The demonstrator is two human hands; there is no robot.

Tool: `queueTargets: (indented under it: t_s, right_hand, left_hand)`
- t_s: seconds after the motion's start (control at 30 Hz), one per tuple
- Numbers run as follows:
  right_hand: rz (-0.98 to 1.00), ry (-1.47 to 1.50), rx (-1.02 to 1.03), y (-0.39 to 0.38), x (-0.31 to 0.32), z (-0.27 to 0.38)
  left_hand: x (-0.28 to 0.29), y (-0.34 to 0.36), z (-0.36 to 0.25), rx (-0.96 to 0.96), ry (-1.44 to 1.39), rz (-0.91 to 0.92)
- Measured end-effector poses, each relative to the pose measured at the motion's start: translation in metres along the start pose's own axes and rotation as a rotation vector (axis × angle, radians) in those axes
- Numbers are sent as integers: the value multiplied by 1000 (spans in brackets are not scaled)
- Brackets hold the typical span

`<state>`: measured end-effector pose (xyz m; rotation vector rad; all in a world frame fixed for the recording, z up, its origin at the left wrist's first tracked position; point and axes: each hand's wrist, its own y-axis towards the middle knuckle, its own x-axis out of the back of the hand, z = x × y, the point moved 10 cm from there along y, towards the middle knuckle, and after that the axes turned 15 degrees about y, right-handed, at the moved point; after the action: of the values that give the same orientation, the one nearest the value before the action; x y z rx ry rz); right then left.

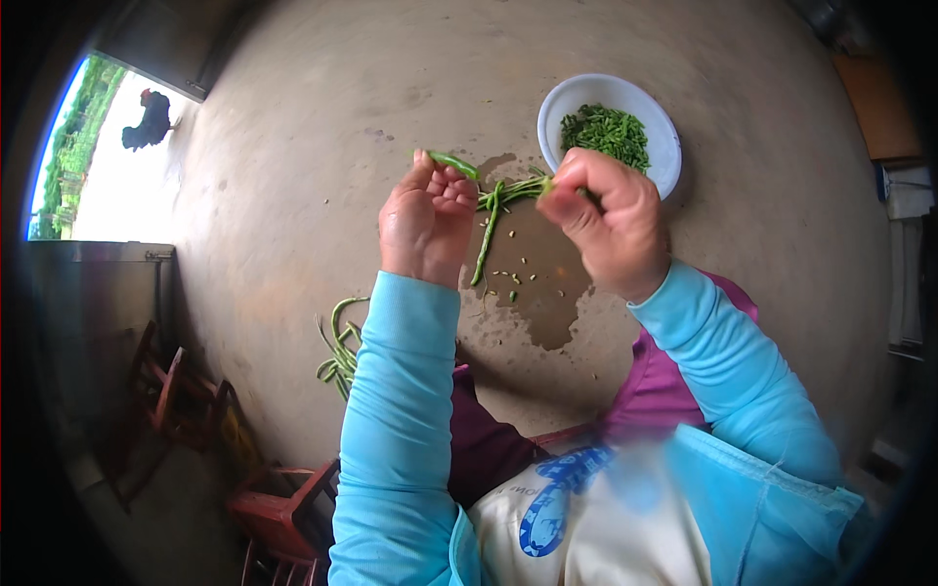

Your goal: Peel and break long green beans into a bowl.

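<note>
Left hand: fingers curled, pinching a short green bean piece. Right hand: fingers closed on a bunch of long beans hanging between the hands. White bowl of chopped beans: on concrete floor, just beyond right hand. Loose long beans: floor, beside left sleeve.

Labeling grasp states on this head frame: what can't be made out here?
- Right hand, head view: its own curled fingers hide how it grips the bean bundle.
- Left hand: fist hides most of the bean piece.
- Bean pile: partly behind the left sleeve.
- Specks on the wet floor patch: too small to identify.
- Chopped greens in the white bowl: depth unclear.
</note>
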<state>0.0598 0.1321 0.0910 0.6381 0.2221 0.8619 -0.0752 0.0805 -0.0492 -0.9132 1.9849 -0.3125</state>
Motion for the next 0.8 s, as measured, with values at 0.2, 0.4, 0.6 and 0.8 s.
queueTargets:
  t_s: [0.2,0.4,0.6,0.8]
  right_hand:
    - [-299,941,-864,-34,-2,-89]
    - [-56,548,-979,-44,-15,-94]
    - [2,132,-498,-10,-2,-58]
    - [38,-57,13,4,-5,-5]
  left_hand:
    - [-30,-16,1,-133,218,214]
    - [-39,-21,14,-111,264,220]
    - [-28,-15,12,-88,236,148]
    - [-14,-6,26,66,112,75]
